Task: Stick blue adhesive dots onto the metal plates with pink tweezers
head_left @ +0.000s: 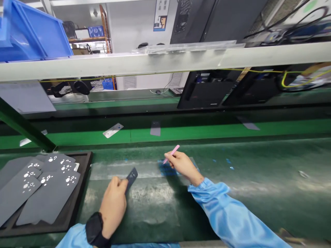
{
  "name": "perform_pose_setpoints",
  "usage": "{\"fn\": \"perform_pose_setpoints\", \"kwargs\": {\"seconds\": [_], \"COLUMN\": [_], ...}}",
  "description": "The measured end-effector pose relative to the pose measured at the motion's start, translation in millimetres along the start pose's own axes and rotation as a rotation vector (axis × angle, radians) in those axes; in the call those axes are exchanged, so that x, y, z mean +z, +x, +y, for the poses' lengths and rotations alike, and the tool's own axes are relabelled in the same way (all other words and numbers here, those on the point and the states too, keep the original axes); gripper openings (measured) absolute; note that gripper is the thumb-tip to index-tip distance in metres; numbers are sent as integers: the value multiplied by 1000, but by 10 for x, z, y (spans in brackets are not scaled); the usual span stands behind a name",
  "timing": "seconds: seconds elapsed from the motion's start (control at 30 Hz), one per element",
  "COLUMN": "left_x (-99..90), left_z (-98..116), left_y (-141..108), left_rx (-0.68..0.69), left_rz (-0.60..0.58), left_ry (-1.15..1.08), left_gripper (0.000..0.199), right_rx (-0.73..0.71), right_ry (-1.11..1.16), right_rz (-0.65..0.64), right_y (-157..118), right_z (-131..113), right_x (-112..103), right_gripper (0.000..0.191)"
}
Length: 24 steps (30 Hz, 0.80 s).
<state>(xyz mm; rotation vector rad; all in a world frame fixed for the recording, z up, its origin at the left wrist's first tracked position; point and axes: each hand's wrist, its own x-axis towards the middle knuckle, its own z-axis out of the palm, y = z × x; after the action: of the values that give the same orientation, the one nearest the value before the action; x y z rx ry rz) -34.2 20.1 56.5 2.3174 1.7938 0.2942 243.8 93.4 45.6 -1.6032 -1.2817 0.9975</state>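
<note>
My left hand, with a black watch on the wrist, grips a small dark grey plate with cut-outs near its end. My right hand pinches a pink pen-like tool, its tip pointing down at a patch of small blue pieces. The blue pieces lie on a clear strip on the green work surface. Both hands are above the surface, the right one farther forward.
A black tray at the left holds several dark grey plates. Behind runs a green belt with scattered plates. A metal beam crosses above, with a blue bin at its left. A green post stands near the tray.
</note>
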Motion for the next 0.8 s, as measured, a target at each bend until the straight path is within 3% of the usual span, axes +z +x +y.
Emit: {"fn": "perform_pose_setpoints", "kwargs": {"seconds": [0.13,0.33,0.53,0.67,0.8], "left_x": [110,270,278,349,418], "left_z": [229,368,79,-142,-184], "left_y": [-151,-417,-168,3,-32], "left_rx": [60,152,257,242,231], "left_rz": [-206,-376,-243,-289,-256], "left_ry": [102,39,-86,-39,-76], "left_gripper": [43,30,35,45,40], "right_rx": [49,153,194,235,254], "right_ry": [4,159,254,288,304], "right_rz": [-16,38,-28,-57,-43], "right_y": [146,290,341,357,352], "right_z": [89,259,294,282,277], "right_x": [122,167,138,117,115], "right_gripper": [13,16,14,15,17]}}
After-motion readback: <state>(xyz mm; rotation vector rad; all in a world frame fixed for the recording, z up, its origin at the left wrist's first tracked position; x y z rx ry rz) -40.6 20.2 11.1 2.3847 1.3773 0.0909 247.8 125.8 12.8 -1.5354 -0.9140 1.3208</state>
